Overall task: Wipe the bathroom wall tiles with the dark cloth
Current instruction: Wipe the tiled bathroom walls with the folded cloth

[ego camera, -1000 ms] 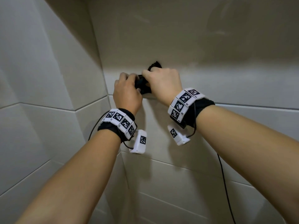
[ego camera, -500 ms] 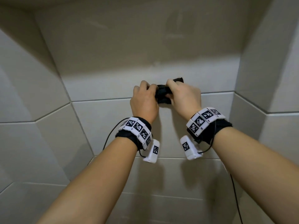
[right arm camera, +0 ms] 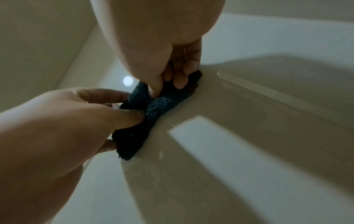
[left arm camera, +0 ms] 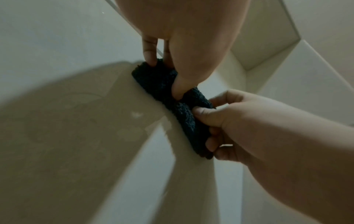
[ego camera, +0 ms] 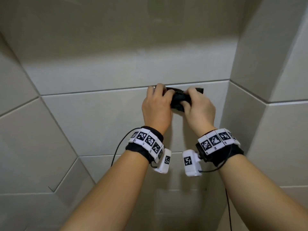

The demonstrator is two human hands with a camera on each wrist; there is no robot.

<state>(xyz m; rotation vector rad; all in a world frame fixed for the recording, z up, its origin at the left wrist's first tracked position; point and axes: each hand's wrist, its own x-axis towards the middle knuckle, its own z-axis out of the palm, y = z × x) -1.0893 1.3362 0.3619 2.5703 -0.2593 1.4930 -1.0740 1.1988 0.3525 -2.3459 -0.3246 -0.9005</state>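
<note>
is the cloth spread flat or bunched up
Bunched up: the dark cloth is a thick wad, gripped by the left hand and right hand.

Cloth (ego camera: 179, 100) flat against the back wall (ego camera: 100, 117), just under a tile line. Left hand (ego camera: 156, 109) on its left end, right hand (ego camera: 199, 110) on its right end.

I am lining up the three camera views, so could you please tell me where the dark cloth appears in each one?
Head view: the dark cloth sits right of centre, against the back wall, between both hands.
Left wrist view: centre, running diagonally down to the right.
Right wrist view: centre-left, running diagonally down to the left.
Shared landmark: the right hand's thumb pressing the cloth.
</note>
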